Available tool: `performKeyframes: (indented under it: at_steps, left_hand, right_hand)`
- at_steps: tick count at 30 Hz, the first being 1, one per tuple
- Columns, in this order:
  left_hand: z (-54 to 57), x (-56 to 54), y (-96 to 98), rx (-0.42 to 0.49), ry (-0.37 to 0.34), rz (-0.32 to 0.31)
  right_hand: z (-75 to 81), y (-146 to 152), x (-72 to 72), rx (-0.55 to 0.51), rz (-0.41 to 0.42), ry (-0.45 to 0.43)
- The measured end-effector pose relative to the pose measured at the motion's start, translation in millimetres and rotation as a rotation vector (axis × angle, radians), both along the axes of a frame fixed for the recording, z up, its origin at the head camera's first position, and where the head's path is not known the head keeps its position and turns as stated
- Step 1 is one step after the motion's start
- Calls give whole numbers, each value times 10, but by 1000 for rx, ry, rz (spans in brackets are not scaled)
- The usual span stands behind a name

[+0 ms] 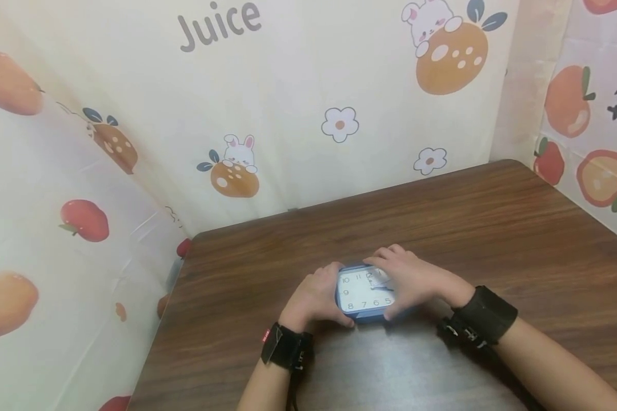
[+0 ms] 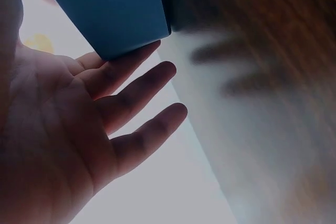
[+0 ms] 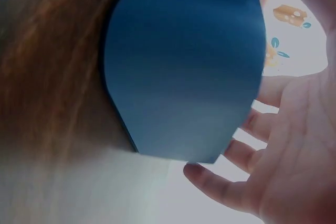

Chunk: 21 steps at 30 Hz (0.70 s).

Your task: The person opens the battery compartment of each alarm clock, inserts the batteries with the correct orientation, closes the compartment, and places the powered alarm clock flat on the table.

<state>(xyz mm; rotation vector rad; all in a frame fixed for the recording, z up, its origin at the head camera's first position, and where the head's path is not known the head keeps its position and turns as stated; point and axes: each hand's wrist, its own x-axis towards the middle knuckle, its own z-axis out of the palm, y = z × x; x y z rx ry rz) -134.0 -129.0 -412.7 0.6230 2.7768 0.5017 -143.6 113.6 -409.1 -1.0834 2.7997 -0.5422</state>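
Observation:
A blue alarm clock [image 1: 357, 293] with a white numbered face lies face up on the brown table. My left hand [image 1: 313, 297] grips its left end, thumb along the near edge and fingers at the far edge. Around the right end is my right hand [image 1: 413, 278], which covers part of the dial. In the left wrist view, the clock's smooth blue side [image 2: 115, 14] sits between thumb and fingers, with the lower fingers spread. The right wrist view shows the clock's rounded blue side [image 3: 184, 72] beside the palm, fingers reaching along its edge.
The wood-grain table [image 1: 267, 257] extends around the clock on all sides. A fruit-and-rabbit printed curtain [image 1: 288, 85] hangs behind and at both sides. Black straps [image 1: 485, 317] with small cameras and cables circle both wrists.

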Motion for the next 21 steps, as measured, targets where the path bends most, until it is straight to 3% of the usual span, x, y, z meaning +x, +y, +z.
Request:
performKeyframes:
  at_steps: [9, 21]
  left_hand:
    - [14, 18, -21, -10, 2, 16]
    - [12, 17, -31, 9, -12, 19]
  right_hand:
    - [13, 109, -3, 3, -1, -80]
    - [2, 163, -35, 4, -15, -104]
